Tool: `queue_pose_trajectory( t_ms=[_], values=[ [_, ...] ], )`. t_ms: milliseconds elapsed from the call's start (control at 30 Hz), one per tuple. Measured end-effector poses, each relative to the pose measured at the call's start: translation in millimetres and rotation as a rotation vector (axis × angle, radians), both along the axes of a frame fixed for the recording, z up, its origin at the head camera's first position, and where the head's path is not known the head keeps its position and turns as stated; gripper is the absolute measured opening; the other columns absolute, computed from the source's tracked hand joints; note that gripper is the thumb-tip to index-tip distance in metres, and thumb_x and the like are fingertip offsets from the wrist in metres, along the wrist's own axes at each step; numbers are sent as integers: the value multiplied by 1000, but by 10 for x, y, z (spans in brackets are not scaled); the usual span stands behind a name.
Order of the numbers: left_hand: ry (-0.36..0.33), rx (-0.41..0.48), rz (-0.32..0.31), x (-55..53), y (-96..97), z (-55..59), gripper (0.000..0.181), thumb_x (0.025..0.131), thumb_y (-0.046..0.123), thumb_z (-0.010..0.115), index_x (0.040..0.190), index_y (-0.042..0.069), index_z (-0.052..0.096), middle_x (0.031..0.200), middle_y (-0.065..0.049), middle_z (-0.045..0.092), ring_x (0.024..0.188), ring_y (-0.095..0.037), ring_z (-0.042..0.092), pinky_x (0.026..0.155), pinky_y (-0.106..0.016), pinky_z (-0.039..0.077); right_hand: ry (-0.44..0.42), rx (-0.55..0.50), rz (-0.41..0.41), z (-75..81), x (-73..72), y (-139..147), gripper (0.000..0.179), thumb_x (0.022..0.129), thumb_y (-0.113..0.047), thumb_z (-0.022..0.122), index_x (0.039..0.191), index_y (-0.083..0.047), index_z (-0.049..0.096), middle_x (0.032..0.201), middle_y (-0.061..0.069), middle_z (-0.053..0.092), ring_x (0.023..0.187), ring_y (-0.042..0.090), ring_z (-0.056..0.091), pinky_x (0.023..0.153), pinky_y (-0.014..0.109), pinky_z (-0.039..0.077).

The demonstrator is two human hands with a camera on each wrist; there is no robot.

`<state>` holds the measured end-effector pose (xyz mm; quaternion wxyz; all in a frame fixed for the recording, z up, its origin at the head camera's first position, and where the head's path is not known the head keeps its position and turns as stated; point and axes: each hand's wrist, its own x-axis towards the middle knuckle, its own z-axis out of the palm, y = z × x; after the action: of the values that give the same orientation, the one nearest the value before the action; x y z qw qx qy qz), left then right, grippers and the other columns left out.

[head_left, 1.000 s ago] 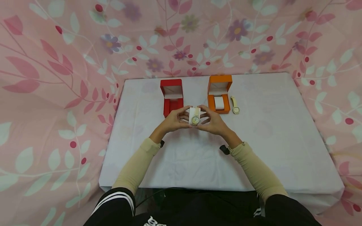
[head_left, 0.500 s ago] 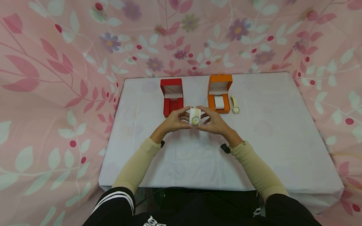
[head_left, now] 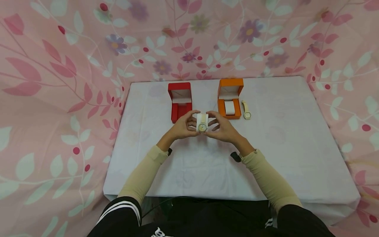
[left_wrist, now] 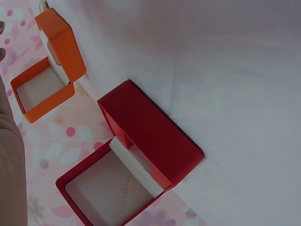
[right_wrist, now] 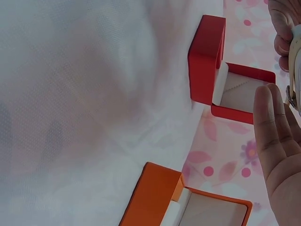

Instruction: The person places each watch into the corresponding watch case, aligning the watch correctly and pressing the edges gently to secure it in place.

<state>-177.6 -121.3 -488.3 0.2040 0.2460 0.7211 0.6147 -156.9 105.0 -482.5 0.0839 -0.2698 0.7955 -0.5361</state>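
Note:
Over the middle of the table, in the head view, a round-faced wristwatch [head_left: 202, 127] with a pale strap is wrapped round a white watch cushion [head_left: 198, 122]. My left hand [head_left: 183, 127] holds the cushion by its left side between thumb and index finger. From the opposite side my right hand [head_left: 224, 129] grips it the same way, its other fingers extended behind. The right wrist view catches the watch [right_wrist: 297, 70] only at its right edge, beside my right hand [right_wrist: 288, 176]. Only a strip of my left hand [left_wrist: 11, 160] appears in the left wrist view.
Behind my left hand stands an open red watch box [head_left: 179, 86], with no cushion inside. An open orange watch box [head_left: 230, 82] to its right contains a white cushion [head_left: 229, 108]. A second pale-strapped watch [head_left: 246, 113] lies beside it on the white-covered table [head_left: 284, 138].
The watch on its cushion has shifted slightly left between my hands over the last half second. Both hands keep their hold; the boxes and second watch stay put.

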Motion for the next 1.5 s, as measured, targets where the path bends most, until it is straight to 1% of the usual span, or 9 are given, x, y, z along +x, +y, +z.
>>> queue_pose_trajectory(
  t_ms=[100, 300, 367, 567, 767, 900, 1067, 1300, 1500],
  values=[
    [-5, 11, 1, -9, -14, -41, 79, 70, 0, 76, 137, 9, 33, 107, -20, 60, 93, -28, 65, 79, -37, 55, 8, 16, 4, 48, 20, 2, 78, 72, -10, 78, 136, -6, 33, 125, 18, 49, 97, 34, 60, 74, 51, 54],
    [14, 19, 13, -61, -41, -242, 78, 70, 9, 79, 135, 16, 37, 107, -14, 62, 92, -24, 65, 80, -36, 55, 20, 25, -7, -275, -107, 29, 82, 70, -23, 80, 138, -16, 35, 125, 9, 50, 97, 27, 61, 71, 44, 56],
    [-2, 21, 16, -31, -34, -188, 76, 71, 5, 77, 135, 15, 37, 108, -17, 62, 93, -27, 65, 81, -38, 54, 30, 31, -10, -328, -130, 26, 82, 69, -29, 80, 137, -19, 36, 123, 5, 51, 95, 23, 61, 69, 40, 56],
    [-1, 27, -4, 21, -26, -34, 76, 71, 0, 76, 136, 5, 35, 107, -23, 60, 92, -30, 65, 80, -39, 55, 34, 62, -18, -292, -117, 10, 80, 69, -26, 80, 136, -22, 37, 120, 4, 52, 93, 21, 61, 68, 38, 56],
    [17, -2, -5, 25, -28, -6, 79, 71, 2, 77, 137, 1, 34, 108, -24, 60, 92, -29, 65, 79, -36, 55, 41, 7, 19, -102, -41, -15, 77, 71, -12, 79, 136, -8, 38, 118, 17, 52, 93, 33, 60, 68, 50, 55],
    [23, -4, 1, 37, -18, -2, 79, 71, 2, 77, 138, 1, 35, 108, -24, 60, 94, -33, 64, 79, -36, 55, 46, 9, 25, 6, 6, -16, 74, 72, -9, 78, 135, -4, 39, 118, 18, 52, 92, 33, 60, 68, 51, 54],
    [17, 25, 10, 44, 5, -6, 77, 71, 0, 76, 137, 3, 35, 108, -25, 60, 95, -35, 63, 81, -38, 54, 52, 32, -3, 15, 26, -15, 78, 72, -8, 76, 138, -6, 35, 121, 18, 51, 93, 32, 60, 70, 50, 54],
    [11, 30, 25, 47, 4, -9, 75, 72, 1, 76, 136, 6, 36, 108, -24, 60, 93, -29, 65, 81, -38, 54, 49, -18, -13, 7, 46, -19, 76, 72, -7, 77, 135, -4, 35, 123, 20, 50, 92, 33, 61, 70, 52, 54],
    [13, 18, 23, 27, 1, -102, 79, 71, 3, 77, 137, 5, 36, 107, -22, 60, 92, -28, 65, 79, -35, 55, 41, -22, 1, 20, 38, -2, 75, 69, -7, 79, 132, -1, 38, 119, 20, 51, 92, 34, 61, 69, 52, 54]
  ],
)
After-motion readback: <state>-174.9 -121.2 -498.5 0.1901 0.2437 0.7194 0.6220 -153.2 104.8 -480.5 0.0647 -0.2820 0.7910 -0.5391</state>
